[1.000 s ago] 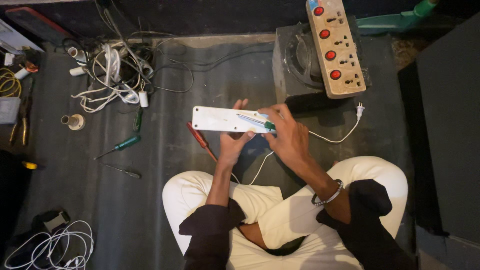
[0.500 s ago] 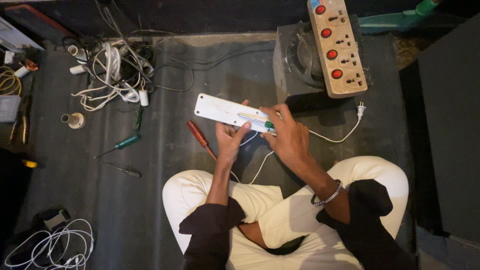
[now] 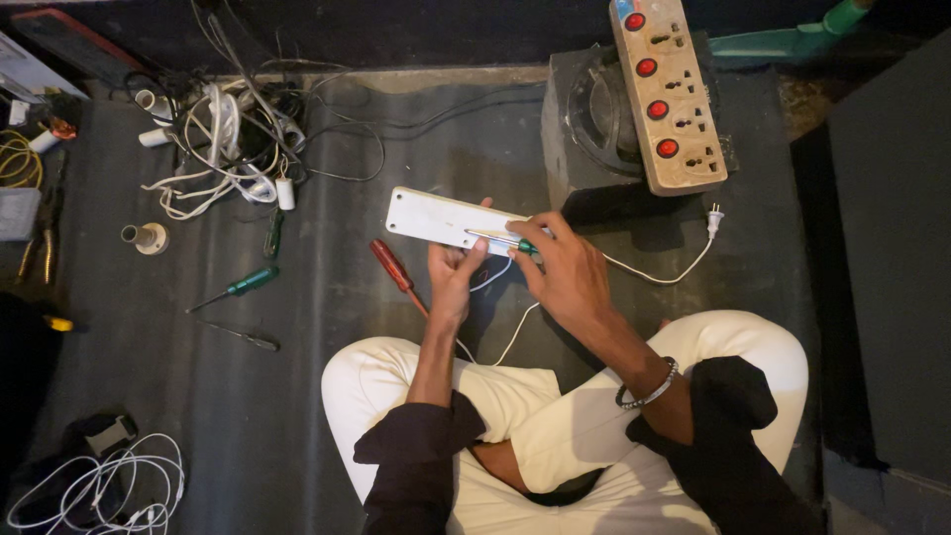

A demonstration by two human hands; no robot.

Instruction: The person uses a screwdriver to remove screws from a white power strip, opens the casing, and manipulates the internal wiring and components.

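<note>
Centre of frame: left hand (image 3: 451, 282) grips white casing (image 3: 446, 220); right hand (image 3: 570, 277) pinches green-handled screwdriver (image 3: 507, 242) against it.

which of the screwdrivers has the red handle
The red-handled screwdriver lying on the mat just left of the left hand. The one further left and the one in the right hand have green handles.
</note>
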